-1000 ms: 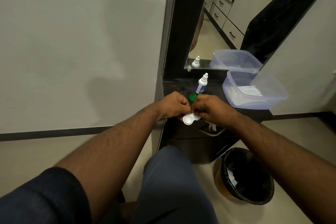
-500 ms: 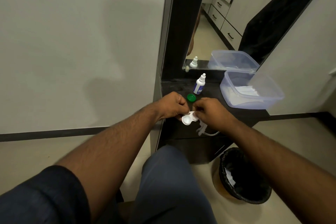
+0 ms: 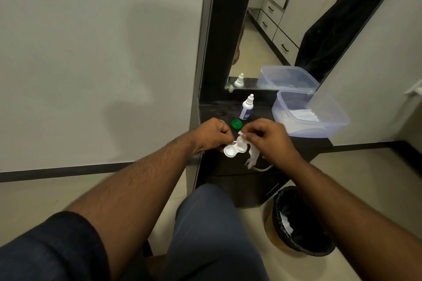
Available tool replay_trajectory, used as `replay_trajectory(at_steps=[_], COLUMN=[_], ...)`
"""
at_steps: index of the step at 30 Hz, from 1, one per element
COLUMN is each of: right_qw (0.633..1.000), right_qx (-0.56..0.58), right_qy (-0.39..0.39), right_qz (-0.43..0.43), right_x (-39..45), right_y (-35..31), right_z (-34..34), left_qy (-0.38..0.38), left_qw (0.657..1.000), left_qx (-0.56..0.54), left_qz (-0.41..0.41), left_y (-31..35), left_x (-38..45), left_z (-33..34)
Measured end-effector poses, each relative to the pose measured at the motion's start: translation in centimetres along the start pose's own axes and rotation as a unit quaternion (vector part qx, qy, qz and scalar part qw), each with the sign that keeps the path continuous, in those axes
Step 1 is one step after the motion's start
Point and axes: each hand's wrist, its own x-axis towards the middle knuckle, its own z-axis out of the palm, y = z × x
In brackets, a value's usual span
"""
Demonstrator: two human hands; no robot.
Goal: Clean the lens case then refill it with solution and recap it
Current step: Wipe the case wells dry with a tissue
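1. We sit at a dark shelf (image 3: 303, 141) under a mirror.
2. Our left hand (image 3: 211, 136) pinches the white lens case (image 3: 235, 149), its long axis running left to right.
3. Our right hand (image 3: 268, 137) pinches a tissue (image 3: 252, 155) into the case's right well.
4. The solution bottle (image 3: 246, 108) and green cap (image 3: 236, 124) wait just beyond, nearer our right hand.

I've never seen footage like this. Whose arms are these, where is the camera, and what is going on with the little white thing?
No machine here: a person wears a camera on the head, looking down at their own arms. The left hand holds a white lens case with both wells open. The right hand pinches a tissue and pokes it into one well to wipe it. On the dark counter stand a solution bottle, a green cap and a clear plastic tub. A mirror behind repeats the bottle and tub. A black bin sits on the floor.
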Motion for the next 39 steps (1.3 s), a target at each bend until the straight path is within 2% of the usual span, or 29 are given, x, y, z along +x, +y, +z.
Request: replay_trajectory(at_steps=[2,3,5,10,14,18,21,24,29,33,36,39], right_qw=[0.97,0.957,0.965,0.988,0.993,0.985,0.971,0.964,0.979,0.987,0.98,0.961], right_qx=[0.185,0.217,0.168,0.013,-0.061,-0.028,0.017,0.027,-0.049,-0.131,-0.187,-0.245], right_qy=[0.051,0.057,0.052,0.108,0.064,0.017,0.043,0.069,0.027,-0.017,-0.073,-0.084], right_qz=[0.149,0.186,0.197,0.108,0.078,0.169,0.236,0.256,0.195,0.088,0.006,-0.099], right_x=[-0.8,-1.3,-2.4,-3.5,-2.8,-1.6,-0.8,-0.5,-1.2,-1.5,-1.9,-2.2], right_y=[-0.4,-0.4,-0.3,-0.5,-0.4,-0.6,-1.1,-1.5,-1.2,-0.9,0.2,1.8], right_z=[0.6,1.2,2.4,4.0,3.9,3.3,3.6,4.3,4.0,3.0,2.7,2.4], left_qy=[0.009,0.01,0.005,-0.008,-0.01,-0.015,-0.015,-0.015,0.001,-0.004,-0.003,-0.013], left_qw=[1.0,1.0,1.0,1.0,1.0,1.0,1.0,0.999,1.0,1.0,1.0,1.0], left_qx=[-0.008,-0.012,-0.024,-0.015,-0.013,-0.005,-0.007,-0.019,0.002,0.008,0.004,-0.004], left_qz=[0.001,0.001,0.001,-0.001,0.001,0.01,0.019,0.026,0.013,0.005,-0.002,-0.002], left_y=[0.0,0.1,0.1,0.0,0.0,0.0,0.0,-0.1,0.0,0.1,0.1,0.0], left_x=[0.0,-0.1,-0.1,0.0,0.0,-0.1,-0.3,-0.3,-0.2,0.0,0.0,0.2], left_z=[0.1,0.2,0.3,0.1,0.0,0.0,0.0,-0.1,0.2,0.1,0.1,0.0])
